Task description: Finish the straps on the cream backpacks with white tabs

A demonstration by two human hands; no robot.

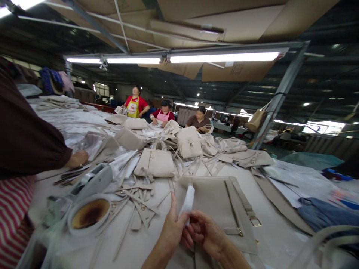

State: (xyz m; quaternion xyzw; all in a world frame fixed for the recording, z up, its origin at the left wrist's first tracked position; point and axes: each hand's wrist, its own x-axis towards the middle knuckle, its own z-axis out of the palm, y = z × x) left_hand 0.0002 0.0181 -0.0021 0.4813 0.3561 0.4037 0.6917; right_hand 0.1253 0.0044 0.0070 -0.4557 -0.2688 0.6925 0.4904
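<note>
My left hand (174,226) is closed around a narrow white wrapped piece (188,200), perhaps rolled paper or foam, with the index finger stretched upward. My right hand (206,232) meets it at the lower end, its fingers curled and pinched together there; what lies between them is partly hidden. Under both hands a flat beige bag panel (213,194) lies on the table. It carries a long zip (231,201), a strap with a gold buckle (254,216) and a small tab with gold hardware (234,231).
Beige strap pieces (140,201) lie left of the panel, near a white bowl (73,224) with brown residue and a grey tape dispenser (92,183). Beige bags (155,163) are heaped beyond. A co-worker's sleeved arm (30,138) reaches in at left; several people stand or sit across the table.
</note>
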